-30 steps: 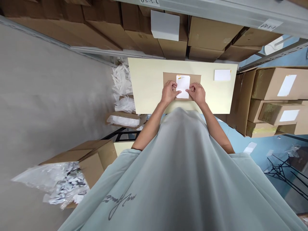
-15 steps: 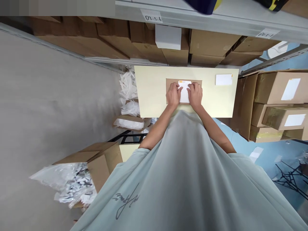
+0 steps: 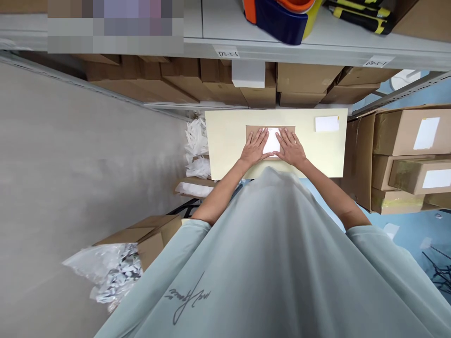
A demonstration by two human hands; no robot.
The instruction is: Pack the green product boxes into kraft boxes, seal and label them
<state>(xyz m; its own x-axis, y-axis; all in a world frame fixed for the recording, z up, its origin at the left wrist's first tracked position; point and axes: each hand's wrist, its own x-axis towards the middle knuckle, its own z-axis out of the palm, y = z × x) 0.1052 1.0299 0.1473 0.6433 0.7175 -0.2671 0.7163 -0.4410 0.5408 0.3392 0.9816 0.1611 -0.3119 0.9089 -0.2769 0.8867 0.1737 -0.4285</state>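
Observation:
A small brown cardboard box [image 3: 270, 159] lies on the pale yellow tabletop [image 3: 225, 141] in front of me. On its top face sits a white label [image 3: 271, 141]. My left hand [image 3: 255, 146] rests flat over the box's left part, fingers stretched and spread, touching the label's left edge. Mirroring it, my right hand [image 3: 289, 147] lies flat on the right side with its fingers apart. The two thumbs nearly meet at the label's lower edge. Parts of the box and label are covered by the hands.
Near the table's right end lies a stack of white labels [image 3: 326, 124]. Cardboard boxes [image 3: 306, 77] fill the shelf behind. A blue tape dispenser [image 3: 282, 23] and yellow-black cutters [image 3: 362, 18] rest above. More boxes [image 3: 405, 131] stand right; crumpled white scraps [image 3: 196, 138] lie left.
Both hands have gone from curled fingers at the label's upper edge to flat, spread palms over the label's sides and the box. The camera view has shifted slightly.

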